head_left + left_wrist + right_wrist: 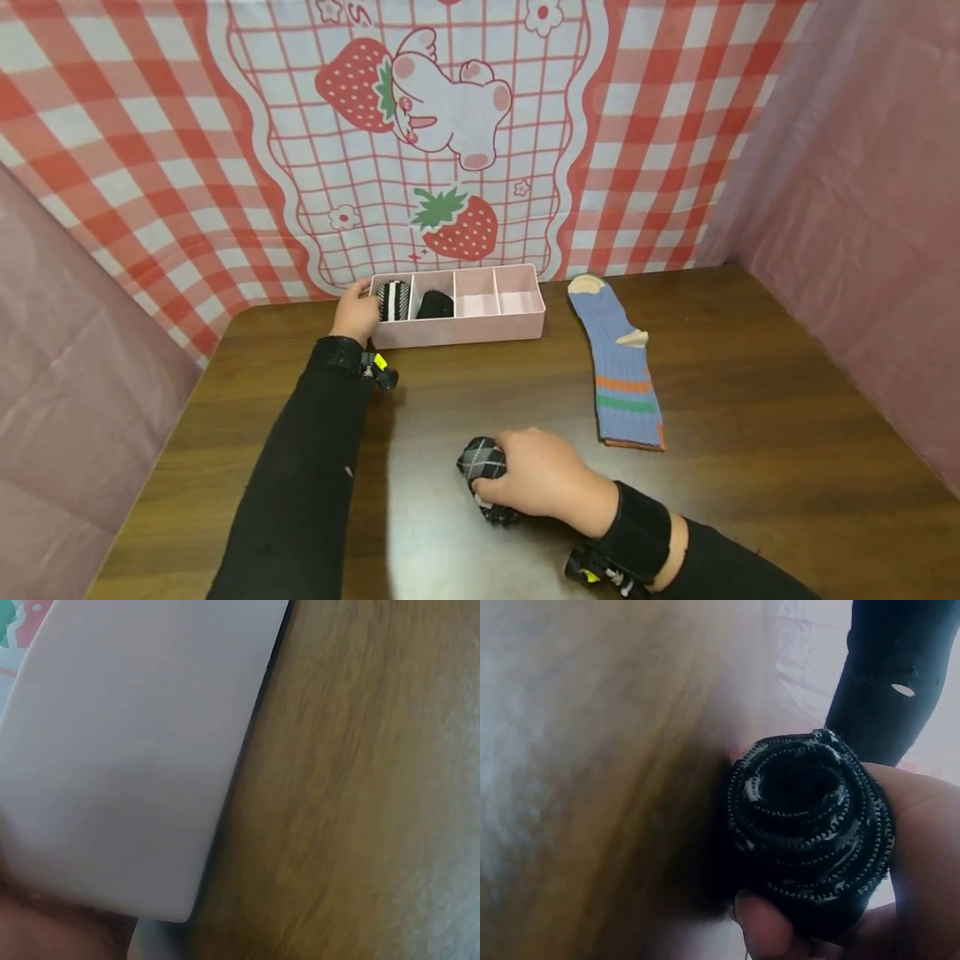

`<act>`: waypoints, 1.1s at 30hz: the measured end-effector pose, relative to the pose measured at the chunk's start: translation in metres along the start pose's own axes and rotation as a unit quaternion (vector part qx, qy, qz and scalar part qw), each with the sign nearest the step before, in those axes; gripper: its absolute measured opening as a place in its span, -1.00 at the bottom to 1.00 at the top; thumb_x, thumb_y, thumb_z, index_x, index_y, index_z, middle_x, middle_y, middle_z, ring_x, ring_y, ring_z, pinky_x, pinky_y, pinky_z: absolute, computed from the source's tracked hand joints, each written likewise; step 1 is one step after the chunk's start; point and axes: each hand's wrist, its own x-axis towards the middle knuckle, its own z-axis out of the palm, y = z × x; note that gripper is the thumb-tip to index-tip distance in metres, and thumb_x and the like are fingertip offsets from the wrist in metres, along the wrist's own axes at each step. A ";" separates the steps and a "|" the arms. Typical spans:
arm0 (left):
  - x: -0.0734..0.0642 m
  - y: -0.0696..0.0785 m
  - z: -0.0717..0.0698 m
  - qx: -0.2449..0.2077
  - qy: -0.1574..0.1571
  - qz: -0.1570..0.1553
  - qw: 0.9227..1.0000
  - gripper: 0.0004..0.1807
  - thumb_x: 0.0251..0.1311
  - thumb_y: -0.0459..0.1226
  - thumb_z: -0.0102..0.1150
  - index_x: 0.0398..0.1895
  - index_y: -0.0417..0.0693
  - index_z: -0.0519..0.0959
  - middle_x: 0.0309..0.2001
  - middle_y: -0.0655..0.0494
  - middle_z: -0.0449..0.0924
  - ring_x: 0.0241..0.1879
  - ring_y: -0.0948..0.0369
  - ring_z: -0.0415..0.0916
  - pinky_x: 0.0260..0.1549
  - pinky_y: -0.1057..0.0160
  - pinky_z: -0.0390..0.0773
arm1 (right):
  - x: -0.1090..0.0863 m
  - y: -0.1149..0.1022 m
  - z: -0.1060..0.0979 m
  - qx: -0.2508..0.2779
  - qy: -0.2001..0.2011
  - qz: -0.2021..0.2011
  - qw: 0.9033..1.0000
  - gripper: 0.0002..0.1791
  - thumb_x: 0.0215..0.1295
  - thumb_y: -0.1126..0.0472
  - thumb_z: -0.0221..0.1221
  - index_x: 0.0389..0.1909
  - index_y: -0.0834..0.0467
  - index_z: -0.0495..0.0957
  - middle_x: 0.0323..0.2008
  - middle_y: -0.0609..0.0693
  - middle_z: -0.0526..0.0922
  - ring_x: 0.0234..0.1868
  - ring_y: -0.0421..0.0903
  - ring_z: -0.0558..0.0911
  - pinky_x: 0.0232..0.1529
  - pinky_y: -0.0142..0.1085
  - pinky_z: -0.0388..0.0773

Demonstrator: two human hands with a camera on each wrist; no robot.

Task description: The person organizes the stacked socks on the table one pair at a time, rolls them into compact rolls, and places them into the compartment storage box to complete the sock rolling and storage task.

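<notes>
At table (750,417), hands (356,317) (543,475) grip box (465,331) and rolled sock (480,458), its long axis seemingly forward.

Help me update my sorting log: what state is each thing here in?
Plaid sock: rolled up, gripped by the right hand
Blue sock: unrolled, flat on the table
Pink box: open-topped, two left compartments occupied, two right ones empty
Striped bundle: in the leftmost compartment
Black bundle: in the next compartment
Left hand: touching the box's left end
</notes>
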 end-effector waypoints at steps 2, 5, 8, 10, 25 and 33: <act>0.000 -0.004 0.002 -0.005 0.006 0.007 1.000 -0.32 0.39 -0.42 -0.21 0.60 -0.12 0.19 0.45 -0.24 0.31 0.32 -0.07 0.33 0.18 0.04 0.40 | 0.000 0.000 0.001 0.002 0.001 -0.001 1.000 -0.27 0.15 -0.24 0.37 0.19 0.20 0.63 -0.12 0.09 0.73 -0.20 0.03 0.68 -0.24 -0.07 0.58; 0.000 -0.005 0.003 0.002 0.009 0.016 1.000 -0.34 0.41 -0.40 -0.24 0.60 -0.09 0.20 0.46 -0.22 0.30 0.34 -0.07 0.32 0.24 -0.01 0.37 | 0.001 0.001 0.000 0.002 0.004 -0.001 1.000 -0.29 0.15 -0.23 0.38 0.16 0.20 0.64 -0.16 0.07 0.72 -0.24 0.00 0.66 -0.27 -0.09 0.55; -0.002 -0.004 0.003 0.009 0.018 0.015 1.000 -0.36 0.44 -0.38 -0.24 0.60 -0.07 0.23 0.47 -0.19 0.30 0.38 -0.04 0.29 0.33 0.01 0.32 | 0.001 0.001 -0.001 -0.003 0.007 0.000 1.000 -0.29 0.14 -0.23 0.38 0.14 0.20 0.65 -0.19 0.05 0.72 -0.27 -0.02 0.64 -0.29 -0.10 0.54; -0.003 -0.003 0.004 0.003 0.025 0.012 1.000 -0.37 0.44 -0.37 -0.23 0.58 -0.06 0.26 0.46 -0.16 0.32 0.40 -0.02 0.28 0.37 0.02 0.29 | 0.001 0.000 -0.001 -0.002 0.008 0.001 1.000 -0.30 0.13 -0.24 0.39 0.13 0.20 0.65 -0.20 0.04 0.71 -0.28 -0.02 0.64 -0.30 -0.09 0.54; -0.007 -0.003 0.005 -0.006 0.017 -0.003 1.000 -0.39 0.50 -0.32 -0.23 0.59 0.01 0.26 0.51 -0.07 0.27 0.46 0.02 0.20 0.43 0.04 0.20 | 0.001 0.001 -0.002 0.029 -0.004 -0.001 1.000 -0.31 0.12 -0.22 0.40 0.10 0.23 0.63 -0.28 -0.02 0.66 -0.37 -0.10 0.57 -0.36 -0.13 0.52; -0.009 -0.001 0.003 -0.003 0.017 -0.015 1.000 -0.40 0.51 -0.32 -0.24 0.60 0.04 0.26 0.52 -0.04 0.26 0.46 0.05 0.20 0.43 0.04 0.20 | 0.003 -0.004 -0.007 0.026 0.002 -0.019 0.999 -0.45 0.03 -0.14 0.41 -0.10 0.13 0.51 -0.46 -0.10 0.55 -0.51 -0.16 0.51 -0.49 -0.22 0.50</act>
